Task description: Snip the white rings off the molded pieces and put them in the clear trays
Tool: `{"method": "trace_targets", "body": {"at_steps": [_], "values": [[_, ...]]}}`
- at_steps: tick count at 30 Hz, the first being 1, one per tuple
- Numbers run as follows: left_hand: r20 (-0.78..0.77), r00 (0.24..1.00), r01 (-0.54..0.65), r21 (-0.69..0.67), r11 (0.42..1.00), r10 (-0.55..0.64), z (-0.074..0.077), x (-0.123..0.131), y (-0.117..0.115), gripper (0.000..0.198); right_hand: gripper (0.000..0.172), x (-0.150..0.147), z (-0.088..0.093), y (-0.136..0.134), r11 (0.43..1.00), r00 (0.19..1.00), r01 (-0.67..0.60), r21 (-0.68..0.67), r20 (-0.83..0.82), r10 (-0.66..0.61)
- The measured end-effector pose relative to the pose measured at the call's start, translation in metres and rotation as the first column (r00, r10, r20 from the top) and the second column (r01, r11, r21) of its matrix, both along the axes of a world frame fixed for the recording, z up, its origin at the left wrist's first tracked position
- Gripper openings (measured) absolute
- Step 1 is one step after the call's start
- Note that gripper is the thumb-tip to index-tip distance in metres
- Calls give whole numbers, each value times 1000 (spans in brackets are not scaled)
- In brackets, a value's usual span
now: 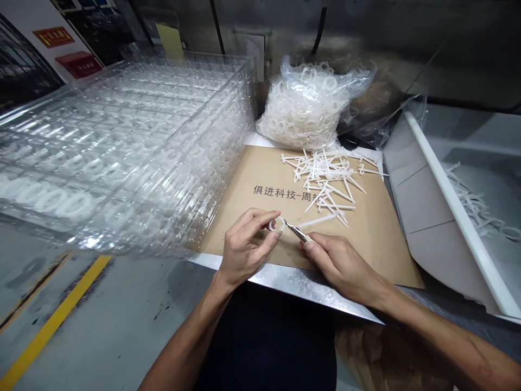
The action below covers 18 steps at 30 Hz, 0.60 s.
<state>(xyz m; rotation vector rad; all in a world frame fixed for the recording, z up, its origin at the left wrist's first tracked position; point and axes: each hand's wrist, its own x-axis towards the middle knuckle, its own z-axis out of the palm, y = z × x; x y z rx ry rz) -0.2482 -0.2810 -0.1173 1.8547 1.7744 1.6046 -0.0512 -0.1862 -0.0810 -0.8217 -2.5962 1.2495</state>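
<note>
My left hand (246, 244) pinches a small white plastic ring (277, 224) between thumb and fingers. My right hand (342, 266) grips a pair of small metal side cutters (297, 232), their tip right at the ring's edge. Both hands rest over a brown kraft paper sheet (358, 255) bearing dark Chinese characters. Just beyond them lies a loose heap of white plastic moulded sprues (325, 182), and one stray white sprue (319, 220) sits close to the cutters.
A tall stack of clear plastic trays (122, 152) stands to the left, and a clear bag of white rings (305, 106) sits behind the paper. A white-rimmed bin (468, 190) with more sprues stands right. The steel table edge (293, 282) runs in front.
</note>
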Motion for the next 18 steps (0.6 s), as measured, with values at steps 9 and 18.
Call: {"method": "trace_targets", "body": {"at_steps": [9,18], "values": [[152,988,-28,32,999,22,-4,-2,-4,31,40,4,-4,7,1000,993,-26,6,-117,27],[166,986,-30,74,997,17,12,5,-26,33,38,4,-3,3,999,986,-34,-40,-165,27]]}}
